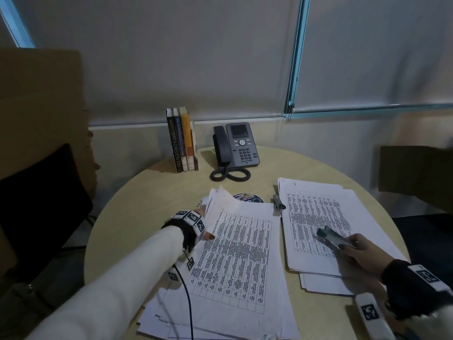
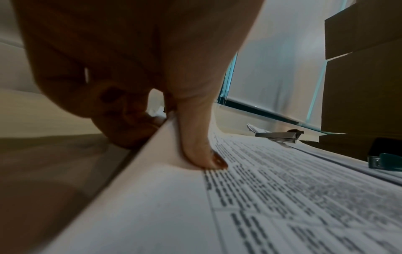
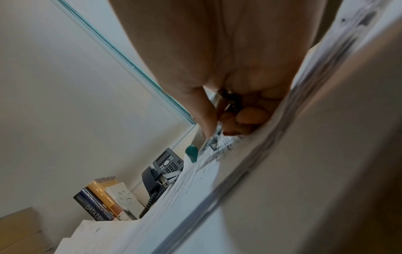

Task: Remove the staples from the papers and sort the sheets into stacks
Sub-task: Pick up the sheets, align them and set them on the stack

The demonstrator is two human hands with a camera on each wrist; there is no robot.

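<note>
Two piles of printed sheets lie on the round table point(image 1: 137, 217). The left pile point(image 1: 232, 261) has a table sheet on top, and my left hand point(image 1: 205, 228) pinches its left edge. In the left wrist view the thumb point(image 2: 202, 151) presses down on that top sheet point(image 2: 282, 197), with the fingers curled under the edge. My right hand point(image 1: 355, 247) grips a teal and metal staple remover point(image 1: 331, 236), whose tip rests on the right pile point(image 1: 316, 212). The right wrist view shows the fingers point(image 3: 250, 116) curled round that tool, its teal end point(image 3: 191, 153) sticking out.
A small stapler point(image 1: 279, 202) lies between the piles, with a round disc point(image 1: 248, 197) behind the left one. Books point(image 1: 182, 141) and a desk phone point(image 1: 235, 146) stand at the table's far edge. A black chair point(image 1: 41, 204) is at the left.
</note>
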